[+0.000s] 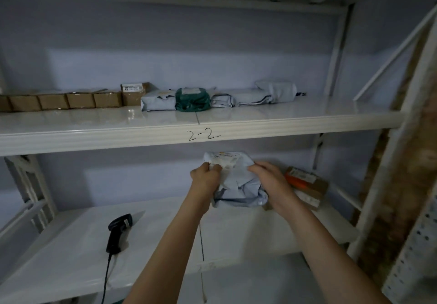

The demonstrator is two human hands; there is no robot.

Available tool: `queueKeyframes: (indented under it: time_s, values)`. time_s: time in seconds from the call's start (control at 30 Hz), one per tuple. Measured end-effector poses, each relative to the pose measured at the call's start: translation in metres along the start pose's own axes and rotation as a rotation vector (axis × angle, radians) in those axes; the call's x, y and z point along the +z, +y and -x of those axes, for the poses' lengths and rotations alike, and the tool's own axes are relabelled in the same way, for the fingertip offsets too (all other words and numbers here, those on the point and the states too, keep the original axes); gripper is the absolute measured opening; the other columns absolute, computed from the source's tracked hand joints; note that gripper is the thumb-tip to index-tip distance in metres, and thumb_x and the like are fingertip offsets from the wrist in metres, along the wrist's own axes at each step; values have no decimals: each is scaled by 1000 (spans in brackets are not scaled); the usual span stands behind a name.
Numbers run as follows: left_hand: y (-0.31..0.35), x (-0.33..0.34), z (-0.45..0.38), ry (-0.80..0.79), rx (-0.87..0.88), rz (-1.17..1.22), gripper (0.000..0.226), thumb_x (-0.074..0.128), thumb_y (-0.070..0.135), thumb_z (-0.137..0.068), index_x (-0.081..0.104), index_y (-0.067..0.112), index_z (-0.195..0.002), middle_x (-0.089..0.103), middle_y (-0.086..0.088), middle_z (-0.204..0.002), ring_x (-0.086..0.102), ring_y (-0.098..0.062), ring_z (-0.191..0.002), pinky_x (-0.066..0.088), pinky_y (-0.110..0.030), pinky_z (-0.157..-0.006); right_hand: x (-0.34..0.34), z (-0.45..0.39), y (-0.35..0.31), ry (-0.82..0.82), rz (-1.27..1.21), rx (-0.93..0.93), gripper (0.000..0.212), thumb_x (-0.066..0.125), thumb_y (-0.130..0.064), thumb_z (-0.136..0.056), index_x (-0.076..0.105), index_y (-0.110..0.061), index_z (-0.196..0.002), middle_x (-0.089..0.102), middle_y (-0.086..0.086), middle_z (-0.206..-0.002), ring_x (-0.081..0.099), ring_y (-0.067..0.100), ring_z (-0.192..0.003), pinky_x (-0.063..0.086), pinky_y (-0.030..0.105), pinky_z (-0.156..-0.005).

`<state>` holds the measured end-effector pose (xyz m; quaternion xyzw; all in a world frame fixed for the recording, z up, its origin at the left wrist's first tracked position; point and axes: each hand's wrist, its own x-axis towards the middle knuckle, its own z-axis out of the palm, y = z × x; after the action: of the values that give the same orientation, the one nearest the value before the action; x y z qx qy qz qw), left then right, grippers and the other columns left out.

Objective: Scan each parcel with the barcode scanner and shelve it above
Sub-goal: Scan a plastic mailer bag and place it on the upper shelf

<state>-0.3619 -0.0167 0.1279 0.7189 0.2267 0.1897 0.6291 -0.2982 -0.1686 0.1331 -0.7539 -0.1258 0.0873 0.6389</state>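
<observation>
While both arms reach forward over the lower shelf [165, 244], the pale blue parcel [238, 183] sits raised between the two hands, held up just under the front lip of the upper shelf [260, 128], where "2-2" is handwritten. Left hand [205, 177] is on the parcel's left side, fingers [214, 167] pressed together and pinching the bag's edge right by the white shipping label [224, 159]. Right hand [269, 178] grips the right side, fingers [256, 167] curled over the crumpled plastic and closed on it. Down on the lower shelf, left and nearer, the black barcode scanner [118, 231] lies on its side, well apart from both hands, its cable [105, 280] trailing off the near edge. To the right of the held parcel, just behind the right hand, a brown cardboard box with orange tape [307, 183] rests at a tilt on the far right of the lower shelf. Up top, the upper shelf carries a row along its far side: small brown boxes [66, 101] lined up on the left, a slightly taller box [134, 93] beside them, then pale bags [157, 102], a dark green parcel [192, 100] in the middle, and more pale bags [255, 94] to the right, one rolled bundle [281, 89] lying on top. A white upright post [335, 50] frames the right end.
</observation>
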Motion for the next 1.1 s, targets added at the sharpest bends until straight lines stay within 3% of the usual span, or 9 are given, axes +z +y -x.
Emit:
queueKeyframes:
  time_s: [0.13,0.23,0.33,0.4,0.53,0.63,0.77,0.93,1.1]
  values:
    - [31,56,27,-69,-6,83,39,48,25,-97,50,-11,-113,50,-25,-80,60,-31,-64,50,-36,-63,-66,7,-1,25,70,-15,15,62,-29,-91,70,-16,-92,68,16,-104,66,26,-89,47,30,-72]
    - [53,100,49,-139,24,-28,52,49,26,-95,44,-11,-131,53,-35,-106,59,-37,-89,46,-39,-76,-117,12,-10,75,135,-14,42,54,-36,-93,61,-4,-119,61,14,-121,60,32,-108,44,30,-76]
    - [81,137,70,-166,87,-155,59,46,35,-96,39,-4,-140,45,-26,-142,51,-38,-123,43,-45,-102,-160,17,-27,96,197,-60,31,55,-37,-93,55,-6,-100,59,9,-91,56,20,-77,39,26,-61]
    - [97,156,81,-155,161,-228,58,45,41,-97,43,3,-141,46,-21,-144,47,-35,-130,37,-46,-110,-185,20,-41,102,246,-99,34,55,-34,-93,61,-2,-103,62,14,-95,53,15,-72,41,27,-63]
    - [126,181,102,-139,358,-333,41,42,47,-98,58,22,-127,60,-6,-129,55,-25,-118,44,-36,-98,-225,29,-72,167,248,-213,43,59,-35,-94,61,-12,-130,59,7,-136,58,24,-113,50,41,-95]
    - [148,192,107,-72,481,-360,31,43,50,-97,61,32,-114,65,2,-113,61,-14,-102,48,-29,-85,-245,29,-88,196,247,-306,52,59,-37,-95,51,-20,-143,47,0,-150,47,22,-133,40,30,-99]
    - [173,203,96,-12,591,-334,26,44,54,-93,59,41,-109,58,13,-88,55,4,-72,44,-20,-55,-258,16,-104,251,202,-405,48,58,-32,-96,52,-21,-142,51,1,-144,49,17,-129,33,24,-93]
    - [184,215,55,-26,639,-258,27,45,50,-94,58,38,-114,62,9,-91,58,-4,-80,45,-27,-64,-252,-26,-110,331,119,-469,41,59,-30,-93,57,-25,-134,57,-7,-116,54,10,-103,39,24,-85]
    - [182,230,-2,-119,657,-182,41,41,49,-95,40,40,-136,57,16,-92,56,-1,-82,47,-25,-72,-244,-82,-105,385,105,-484,41,59,-30,-92,57,-26,-132,57,-6,-118,57,8,-99,41,19,-74]
